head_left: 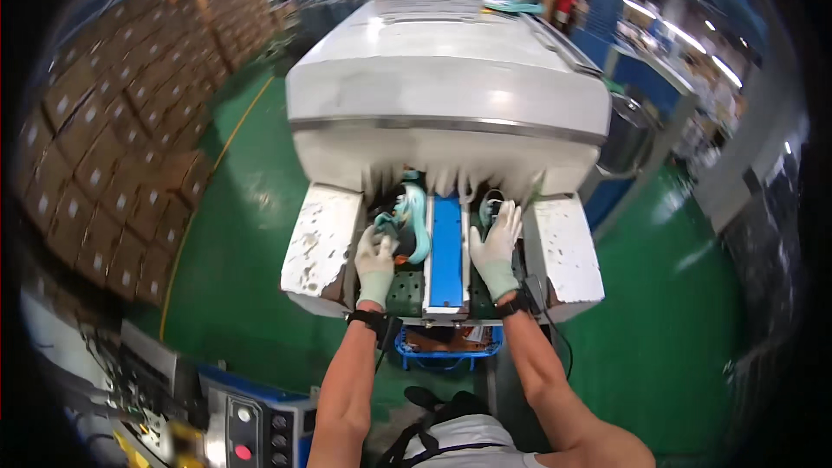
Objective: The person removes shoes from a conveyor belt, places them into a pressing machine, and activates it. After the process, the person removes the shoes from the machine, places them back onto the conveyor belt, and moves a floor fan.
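Both of my hands wear pale gloves and reach to the mouth of a white machine (446,95). My left hand (375,262) is beside a teal and dark shoe (417,224) on the left conveyor lane (405,293), its fingers loosely bent and apart. The shoe is tipped on its side, its teal sole toward the middle. My right hand (497,249) has its fingers stretched out over the right lane. Against it is another shoe (490,206), mostly hidden by the hand and the machine's hanging strips (520,180).
A blue strip (446,251) divides the two lanes, with worn white side blocks (322,243) outside them. Below is a blue-rimmed basket (448,351). Stacked cartons (104,147) line the left. At the lower left is a control panel (251,433). More shoes (513,2) lie atop the machine.
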